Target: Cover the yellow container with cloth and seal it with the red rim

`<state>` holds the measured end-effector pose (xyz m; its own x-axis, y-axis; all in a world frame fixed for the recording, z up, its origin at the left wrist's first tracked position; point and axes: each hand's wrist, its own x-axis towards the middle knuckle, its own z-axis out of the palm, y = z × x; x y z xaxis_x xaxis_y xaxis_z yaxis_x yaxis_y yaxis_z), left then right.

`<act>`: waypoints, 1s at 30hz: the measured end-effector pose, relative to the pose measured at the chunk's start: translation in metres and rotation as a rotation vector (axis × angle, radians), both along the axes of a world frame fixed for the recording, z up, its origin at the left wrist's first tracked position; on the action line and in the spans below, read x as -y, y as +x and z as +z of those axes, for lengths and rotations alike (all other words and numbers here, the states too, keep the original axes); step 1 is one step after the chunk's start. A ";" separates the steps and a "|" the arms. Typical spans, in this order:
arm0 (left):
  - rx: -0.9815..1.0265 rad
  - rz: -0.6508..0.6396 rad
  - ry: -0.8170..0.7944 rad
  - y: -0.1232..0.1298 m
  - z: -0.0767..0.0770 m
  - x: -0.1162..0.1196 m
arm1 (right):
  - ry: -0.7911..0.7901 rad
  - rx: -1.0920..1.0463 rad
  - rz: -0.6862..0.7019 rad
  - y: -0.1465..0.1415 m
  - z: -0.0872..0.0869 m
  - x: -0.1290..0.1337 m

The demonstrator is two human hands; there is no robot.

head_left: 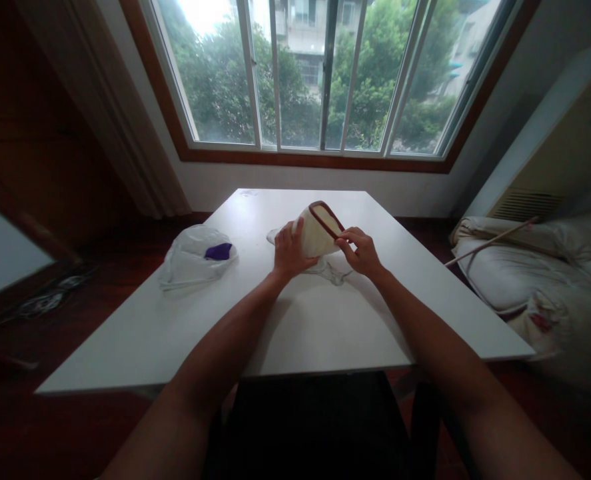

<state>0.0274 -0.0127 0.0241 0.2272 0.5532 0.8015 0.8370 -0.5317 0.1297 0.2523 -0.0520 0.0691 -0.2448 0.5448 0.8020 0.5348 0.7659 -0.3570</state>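
Observation:
A cream-coloured, box-shaped object with a brown-trimmed edge [308, 233] is tilted above the middle of the white table [295, 333]. Its exact kind I cannot make out. My left hand [290, 252] grips its left side, thumb along the bottom and fingers over the side. With thumb and fingers closed together, my right hand [360, 249] pinches the brown trim at its right corner. Beneath the object lies crumpled clear plastic [336, 273], partly hidden by it and by my hands.
A translucent white plastic bag [190, 257] with a purple item [218, 251] sits at the table's left. Beyond the far edge is a window [300, 80]. Wrapped white bundles [495, 267] and a thin stick [492, 241] are at the right. Cables [50, 297] lie on the left floor.

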 end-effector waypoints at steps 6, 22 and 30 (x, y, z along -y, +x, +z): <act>0.007 -0.011 0.014 0.001 0.001 0.001 | 0.016 0.003 -0.011 0.001 0.001 0.001; -0.020 -0.013 0.011 0.000 0.001 0.000 | 0.080 -0.034 -0.103 0.007 0.004 -0.001; -0.016 -0.027 0.009 -0.002 -0.001 -0.002 | 0.122 -0.218 -0.306 0.026 0.016 -0.001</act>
<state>0.0258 -0.0102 0.0230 0.2549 0.5395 0.8025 0.8245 -0.5548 0.1111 0.2784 -0.0509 0.0849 0.0975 0.4635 0.8807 0.6668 0.6265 -0.4035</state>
